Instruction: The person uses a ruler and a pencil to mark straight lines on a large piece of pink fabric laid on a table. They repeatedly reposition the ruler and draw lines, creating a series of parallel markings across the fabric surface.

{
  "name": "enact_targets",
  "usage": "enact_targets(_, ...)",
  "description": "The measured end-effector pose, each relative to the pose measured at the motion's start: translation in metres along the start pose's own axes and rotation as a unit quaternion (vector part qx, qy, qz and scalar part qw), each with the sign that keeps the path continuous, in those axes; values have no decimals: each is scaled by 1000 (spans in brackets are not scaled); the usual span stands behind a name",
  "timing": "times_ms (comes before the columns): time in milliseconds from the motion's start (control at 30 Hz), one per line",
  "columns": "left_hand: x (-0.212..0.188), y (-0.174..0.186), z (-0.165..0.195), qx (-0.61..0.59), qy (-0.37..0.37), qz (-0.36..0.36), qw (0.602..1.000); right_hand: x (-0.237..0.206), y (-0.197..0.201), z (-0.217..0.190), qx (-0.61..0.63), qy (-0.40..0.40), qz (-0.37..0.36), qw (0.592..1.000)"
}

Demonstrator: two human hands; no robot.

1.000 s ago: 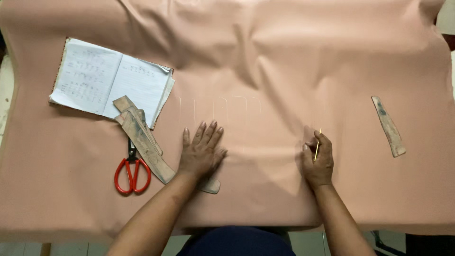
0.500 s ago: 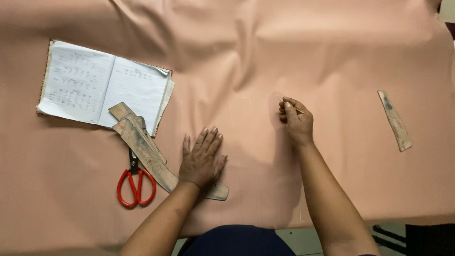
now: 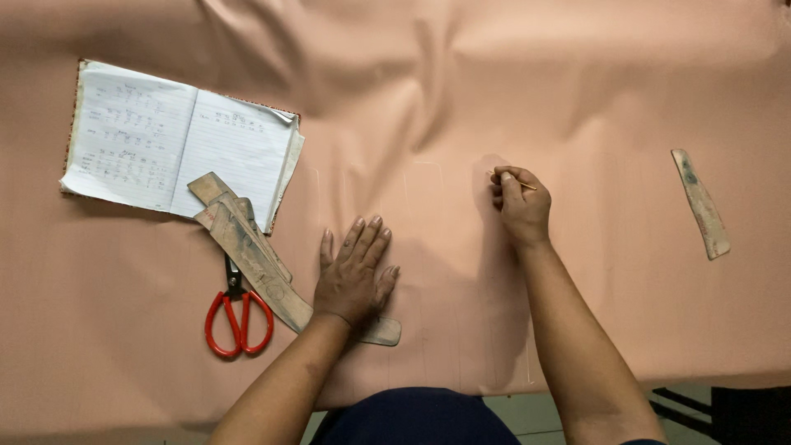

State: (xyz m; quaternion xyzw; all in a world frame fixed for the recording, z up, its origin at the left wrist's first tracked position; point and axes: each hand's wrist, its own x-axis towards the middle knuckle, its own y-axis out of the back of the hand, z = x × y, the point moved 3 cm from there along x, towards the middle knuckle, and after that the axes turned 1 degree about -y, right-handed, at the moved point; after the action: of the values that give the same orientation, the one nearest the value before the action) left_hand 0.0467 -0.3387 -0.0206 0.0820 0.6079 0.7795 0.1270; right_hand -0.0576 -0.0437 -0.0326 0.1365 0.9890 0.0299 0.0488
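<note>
An open lined notebook with handwritten pages (image 3: 177,148) was seen at ten o'clock on the wide sheet of pale pink material (image 3: 577,91) that covered the whole work surface; its writing was too small to be read. Just below it, at about eight o'clock, a stack of worn, flat wooden strips (image 3: 247,251) was laid at a slant, overlapping the notebook's lower corner. A pair of red-handled scissors (image 3: 238,317) was partly hidden under these strips: only the loops and a short stretch of the blades could be made out.

The left hand (image 3: 354,276) was pressed flat on the pink sheet near the centre, fingers spread and pointing toward twelve o'clock. The rounded end of a wooden strip (image 3: 381,331) was seen poking out from under the wrist at five o'clock of the hand; the rest was covered, so whether it joined the slanted stack could not be told.

The right hand (image 3: 521,206) was curled at about two o'clock from the left hand, thumb and fingers pinched on a thin, pale marking stick (image 3: 515,181), most of it hidden in the grip. Faint straight lines were barely visible on the sheet between and below the hands.

A single curved wooden strip (image 3: 700,203) was left well apart at three o'clock. The sheet's edges were cut off on every side but the near one.
</note>
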Motion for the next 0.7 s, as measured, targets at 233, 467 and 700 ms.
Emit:
enact_targets(233,0,-3,0,8,-1,-12,1000,-90,18,-1,-37,-91,-18,995)
enact_targets(467,-6,-1,1,-21,-15,27,999,-184,9,15,-62,-78,-40,994)
enact_targets(700,-4,-5,0,-26,-20,45,998,-187,6,17,-107,-48,-22,993)
